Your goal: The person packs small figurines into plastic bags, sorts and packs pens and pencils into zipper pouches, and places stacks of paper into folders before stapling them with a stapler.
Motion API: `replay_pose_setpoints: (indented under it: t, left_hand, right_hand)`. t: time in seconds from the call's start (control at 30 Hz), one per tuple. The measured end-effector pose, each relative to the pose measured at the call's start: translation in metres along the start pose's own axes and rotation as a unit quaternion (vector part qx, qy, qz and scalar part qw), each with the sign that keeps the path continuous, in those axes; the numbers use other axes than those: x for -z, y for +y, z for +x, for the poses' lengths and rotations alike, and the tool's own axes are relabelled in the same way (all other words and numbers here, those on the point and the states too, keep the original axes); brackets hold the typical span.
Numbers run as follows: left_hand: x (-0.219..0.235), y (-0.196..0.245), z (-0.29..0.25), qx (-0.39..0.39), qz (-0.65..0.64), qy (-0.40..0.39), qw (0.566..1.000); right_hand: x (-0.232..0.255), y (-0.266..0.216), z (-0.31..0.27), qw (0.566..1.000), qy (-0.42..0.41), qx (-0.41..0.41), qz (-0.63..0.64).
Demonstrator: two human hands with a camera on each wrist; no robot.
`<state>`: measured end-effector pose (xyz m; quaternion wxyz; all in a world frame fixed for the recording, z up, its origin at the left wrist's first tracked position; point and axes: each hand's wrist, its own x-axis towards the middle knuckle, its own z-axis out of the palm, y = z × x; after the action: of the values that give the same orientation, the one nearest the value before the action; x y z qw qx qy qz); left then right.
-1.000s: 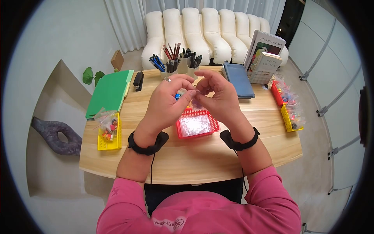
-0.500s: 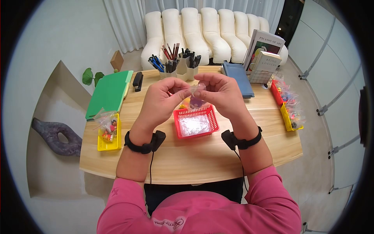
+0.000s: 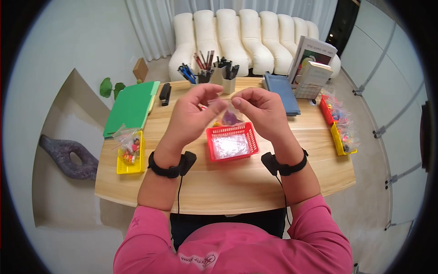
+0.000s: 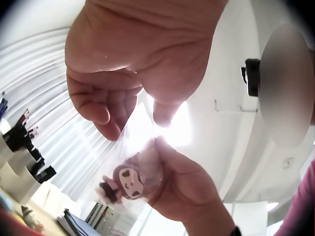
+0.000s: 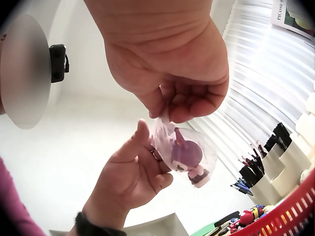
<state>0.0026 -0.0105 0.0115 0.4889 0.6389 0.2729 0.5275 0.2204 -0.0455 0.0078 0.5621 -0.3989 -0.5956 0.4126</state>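
Note:
A small clear plastic bag (image 5: pixel 206 142) hangs over the red basket (image 3: pixel 232 158), with a purple-hooded toy figurine (image 5: pixel 187 153) inside it. In the left wrist view the figurine (image 4: pixel 131 183) shows a pale smiling face and a dark-and-pink body. My right hand (image 3: pixel 264 112) pinches the bag's top edge between thumb and curled fingers. On the other side, my left hand (image 3: pixel 194 116) has its thumb and fingers spread apart, close beside the bag. The right wrist view shows the left hand (image 5: pixel 135 174) with its thumb pointing up and its fingers right at the bag's side.
Flat clear bags (image 3: pixel 230 145) lie in the red basket. Colourful figurines (image 5: pixel 248 216) sit behind it. A yellow basket (image 3: pixel 131 170) of bagged toys stands left, with red (image 3: pixel 326 109) and yellow baskets (image 3: pixel 338 140) at right. Pen holders (image 3: pixel 229 85), a green folder (image 3: pixel 130 109) and blue folders (image 3: pixel 280 93) stand farther back.
Both hands were pinching the bag's top together. My left thumb and fingers have since parted and moved slightly away, while the right hand keeps its pinch. The bag hangs lower in view than at first.

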Motion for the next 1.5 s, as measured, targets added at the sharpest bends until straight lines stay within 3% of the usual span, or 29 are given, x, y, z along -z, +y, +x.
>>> replay_pose_setpoints:
  t: [0.07, 0.27, 0.37, 0.5, 0.53, 0.63, 0.7, 0.83, 0.9, 1.07, 1.13, 1.2, 1.23, 1.3, 1.33, 1.4, 1.43, 1.5]
  left_hand:
    - [0.005, 0.012, -0.004, -0.020, 0.151, -0.076, 0.985]
    - [0.032, 0.049, -0.028, -0.058, 0.277, -0.070, 0.956]
    - [0.069, 0.081, -0.051, -0.050, 0.359, -0.030, 0.932]
    - [0.125, 0.117, -0.089, 0.106, 0.387, 0.008, 0.916]
    - [0.139, 0.120, -0.097, 0.108, 0.391, 0.006, 0.914]
    - [0.180, 0.115, -0.121, 0.097, 0.470, 0.013, 0.877]
    - [0.203, 0.106, -0.136, 0.144, 0.478, 0.028, 0.866]
    - [0.251, 0.073, -0.163, 0.176, 0.482, 0.037, 0.857]
    - [0.273, 0.053, -0.173, 0.222, 0.408, 0.080, 0.882]
    - [0.303, 0.018, -0.184, 0.224, 0.432, 0.106, 0.867]
    - [0.300, 0.018, -0.181, 0.220, 0.449, 0.114, 0.858]
    - [0.292, 0.020, -0.176, 0.192, 0.533, 0.116, 0.816]
    - [0.282, 0.024, -0.172, 0.191, 0.533, 0.115, 0.816]
    - [0.262, 0.033, -0.164, 0.182, 0.608, 0.162, 0.755]
    - [0.258, 0.034, -0.163, 0.182, 0.608, 0.161, 0.756]
    - [0.246, 0.030, -0.156, -0.090, 0.759, 0.164, 0.624]
    - [0.224, 0.034, -0.148, -0.094, 0.751, 0.155, 0.635]
    - [0.170, 0.040, -0.134, -0.093, 0.656, 0.138, 0.736]
  right_hand:
    - [0.000, 0.000, 0.000, 0.999, -0.028, 0.026, -0.028]
    - [-0.002, -0.009, -0.005, 0.990, -0.048, 0.097, -0.093]
    - [0.003, -0.013, -0.008, 0.996, -0.027, 0.064, -0.060]
    - [0.008, -0.020, -0.010, 0.995, 0.004, 0.095, -0.035]
    - [0.009, -0.021, -0.010, 0.995, 0.006, 0.093, -0.030]
    - [0.011, -0.026, -0.011, 0.994, 0.006, 0.102, -0.038]
    - [0.010, -0.029, -0.013, 0.995, -0.001, 0.097, -0.025]
    - [0.009, -0.033, -0.015, 0.996, -0.013, 0.087, -0.029]
    - [0.010, -0.033, -0.016, 0.996, -0.017, 0.085, -0.025]
    - [0.012, -0.033, -0.016, 0.996, -0.021, 0.089, -0.009]
    - [0.012, -0.034, -0.016, 0.996, -0.016, 0.090, -0.010]
    - [0.012, -0.035, -0.016, 0.996, -0.019, 0.091, -0.009]
    - [0.012, -0.036, -0.016, 0.996, -0.022, 0.091, -0.007]
    - [0.012, -0.036, -0.017, 0.996, -0.024, 0.088, -0.010]
    - [0.012, -0.037, -0.017, 0.996, -0.025, 0.086, -0.014]
    - [0.009, -0.036, -0.015, 0.996, -0.020, 0.091, -0.015]
    - [0.010, -0.036, -0.017, 0.995, -0.013, 0.092, -0.020]
    - [0.012, -0.033, -0.015, 0.995, -0.014, 0.096, -0.031]
